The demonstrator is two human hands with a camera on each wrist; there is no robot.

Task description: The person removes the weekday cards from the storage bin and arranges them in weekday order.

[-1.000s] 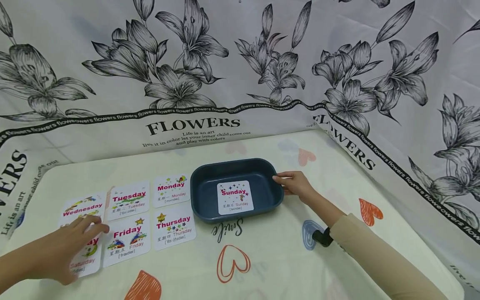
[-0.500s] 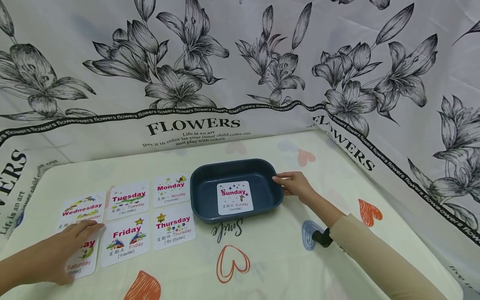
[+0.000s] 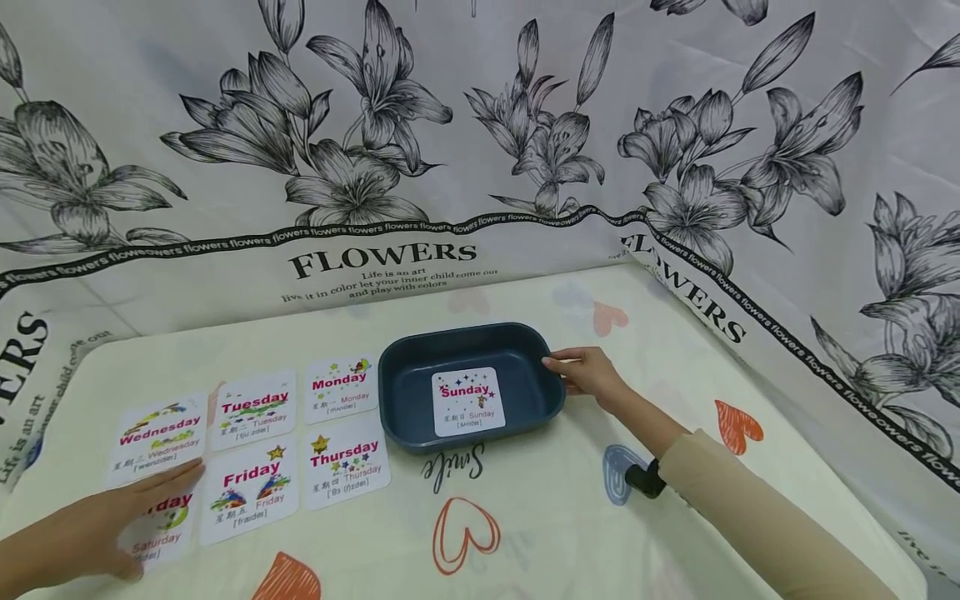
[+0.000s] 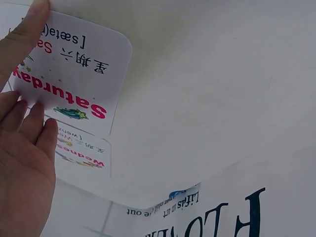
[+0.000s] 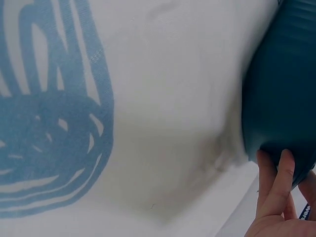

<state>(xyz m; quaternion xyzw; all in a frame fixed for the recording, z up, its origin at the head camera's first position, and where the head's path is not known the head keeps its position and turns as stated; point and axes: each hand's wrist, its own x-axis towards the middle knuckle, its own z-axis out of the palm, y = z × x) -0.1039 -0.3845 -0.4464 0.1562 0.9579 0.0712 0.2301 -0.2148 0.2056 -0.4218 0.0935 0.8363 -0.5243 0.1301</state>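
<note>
My left hand (image 3: 86, 525) lies over the Saturday card (image 3: 167, 537) at the near left, covering part of it. In the left wrist view the thumb (image 4: 34, 19) touches one edge of that card and the fingertips rest by its opposite edge, next to the Wednesday card (image 4: 81, 153). My right hand (image 3: 588, 375) grips the right end of a dark blue tray (image 3: 408, 404), thumb at the rim and fingers against the outer wall (image 5: 281, 89). Inside the tray lies the Sunday card (image 3: 468, 404), face up.
Left of the tray, Wednesday (image 3: 161, 442), Tuesday (image 3: 255, 408) and Monday (image 3: 341, 392) cards form the back row. Friday (image 3: 247, 500) and Thursday (image 3: 345, 467) cards lie in front. A flower-printed curtain (image 3: 390, 200) borders the heart-patterned tablecloth (image 3: 555, 517).
My left hand has lowered slightly, its fingers straightening and drawing together over the Saturday card, so more of the Wednesday card shows. The right hand keeps its hold on the tray.
</note>
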